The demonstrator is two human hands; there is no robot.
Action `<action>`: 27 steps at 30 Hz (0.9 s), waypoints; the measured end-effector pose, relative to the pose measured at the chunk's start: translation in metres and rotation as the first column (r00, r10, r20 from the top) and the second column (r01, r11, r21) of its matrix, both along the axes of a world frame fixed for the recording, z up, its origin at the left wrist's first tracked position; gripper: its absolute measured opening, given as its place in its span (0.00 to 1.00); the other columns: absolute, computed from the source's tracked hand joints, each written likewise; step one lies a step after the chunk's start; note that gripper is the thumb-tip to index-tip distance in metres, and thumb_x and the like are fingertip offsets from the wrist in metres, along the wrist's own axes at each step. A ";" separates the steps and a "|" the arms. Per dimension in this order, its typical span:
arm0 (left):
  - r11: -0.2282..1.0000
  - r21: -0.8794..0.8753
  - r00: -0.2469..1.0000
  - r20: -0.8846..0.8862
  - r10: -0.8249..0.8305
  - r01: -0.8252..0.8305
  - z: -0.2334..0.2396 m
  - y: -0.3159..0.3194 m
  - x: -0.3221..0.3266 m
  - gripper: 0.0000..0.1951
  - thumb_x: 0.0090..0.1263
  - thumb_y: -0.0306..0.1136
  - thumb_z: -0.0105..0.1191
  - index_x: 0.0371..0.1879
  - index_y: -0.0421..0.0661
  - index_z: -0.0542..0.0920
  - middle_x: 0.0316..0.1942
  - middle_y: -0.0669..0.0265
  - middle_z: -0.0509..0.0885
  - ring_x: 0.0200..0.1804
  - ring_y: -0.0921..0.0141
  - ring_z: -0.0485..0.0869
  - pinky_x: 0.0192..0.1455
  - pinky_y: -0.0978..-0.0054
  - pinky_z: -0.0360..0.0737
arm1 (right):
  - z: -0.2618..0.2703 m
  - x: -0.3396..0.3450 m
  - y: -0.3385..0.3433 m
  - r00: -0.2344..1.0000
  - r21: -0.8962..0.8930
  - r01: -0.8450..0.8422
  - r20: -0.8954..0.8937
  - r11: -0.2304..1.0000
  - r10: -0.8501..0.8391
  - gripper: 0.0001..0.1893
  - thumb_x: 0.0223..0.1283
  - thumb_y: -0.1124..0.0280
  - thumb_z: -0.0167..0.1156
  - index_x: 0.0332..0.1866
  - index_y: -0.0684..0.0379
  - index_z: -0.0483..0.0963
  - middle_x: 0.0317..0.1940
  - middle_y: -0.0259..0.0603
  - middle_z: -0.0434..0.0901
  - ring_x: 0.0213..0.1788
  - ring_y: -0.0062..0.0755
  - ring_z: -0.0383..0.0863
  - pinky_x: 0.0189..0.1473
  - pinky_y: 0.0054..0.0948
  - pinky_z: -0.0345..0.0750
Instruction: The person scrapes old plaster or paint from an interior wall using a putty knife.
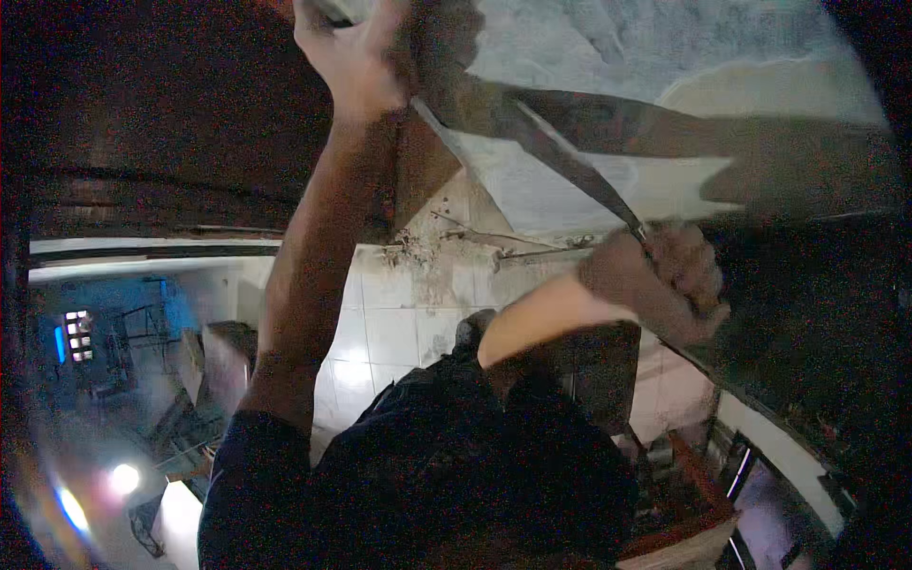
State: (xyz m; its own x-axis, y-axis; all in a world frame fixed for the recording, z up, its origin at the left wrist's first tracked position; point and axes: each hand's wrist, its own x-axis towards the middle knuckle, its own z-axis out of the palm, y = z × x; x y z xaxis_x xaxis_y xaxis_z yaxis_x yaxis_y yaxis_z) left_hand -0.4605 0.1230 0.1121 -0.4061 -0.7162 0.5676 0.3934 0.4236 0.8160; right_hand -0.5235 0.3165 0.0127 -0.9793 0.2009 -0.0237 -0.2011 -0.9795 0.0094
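Observation:
My left hand [363,50] is raised at the top edge of the picture, beside a dark blurred shape and a pale grey, smeared surface [712,50]. Part of this hand is cut off, and its grip is unclear. My right hand [670,278] is at the right of centre, its fingers closed round the lower end of a long, thin, dark bar-like thing [598,189]. The bar slants up and left across the pale surface towards the dark shape. Blur and shadow hide its exact kind and its far end.
White floor tiles [388,285] lie below, with dirt or crumbs [434,249] along their far edge. A reddish-brown wooden frame [684,527] is at the lower right. At the lower left are a bright lamp [125,479] and a white panel [182,524]; a blue wall [128,299] has a small barred opening.

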 end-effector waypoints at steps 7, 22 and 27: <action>0.982 -0.061 0.953 -0.239 -0.187 0.178 -0.026 -0.031 -0.009 0.25 0.65 0.44 0.59 0.55 0.43 0.69 0.34 0.61 0.81 0.31 0.66 0.81 0.30 0.65 0.77 | -0.005 0.016 -0.036 0.988 -0.072 -0.063 -0.148 0.995 0.052 0.20 0.58 0.53 0.47 0.14 0.47 0.55 0.11 0.27 0.52 0.14 0.24 0.52 0.19 0.27 0.55; 0.999 -0.028 0.996 -0.070 -0.048 0.047 -0.006 -0.009 -0.006 0.20 0.64 0.44 0.60 0.45 0.40 0.76 0.27 0.64 0.79 0.23 0.69 0.77 0.22 0.71 0.74 | -0.014 0.007 -0.023 0.982 0.037 -0.020 -0.189 0.999 0.027 0.21 0.62 0.54 0.42 0.15 0.49 0.55 0.12 0.30 0.54 0.14 0.25 0.52 0.19 0.28 0.58; 0.935 0.313 0.983 0.028 -0.183 0.165 -0.002 -0.016 0.003 0.17 0.69 0.40 0.56 0.49 0.41 0.76 0.31 0.62 0.80 0.26 0.70 0.78 0.28 0.68 0.77 | -0.004 0.026 -0.049 0.940 -0.189 -0.210 -0.310 0.959 0.145 0.21 0.63 0.53 0.43 0.16 0.51 0.59 0.13 0.33 0.59 0.15 0.26 0.55 0.20 0.30 0.60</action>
State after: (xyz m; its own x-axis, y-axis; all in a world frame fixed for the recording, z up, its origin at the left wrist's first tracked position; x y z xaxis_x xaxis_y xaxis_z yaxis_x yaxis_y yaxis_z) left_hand -0.4578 0.1069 0.1098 -0.5647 -0.7675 0.3034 0.3887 0.0770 0.9182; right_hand -0.4973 0.2671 0.0086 -0.9688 0.0450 0.2437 0.0197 -0.9663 0.2567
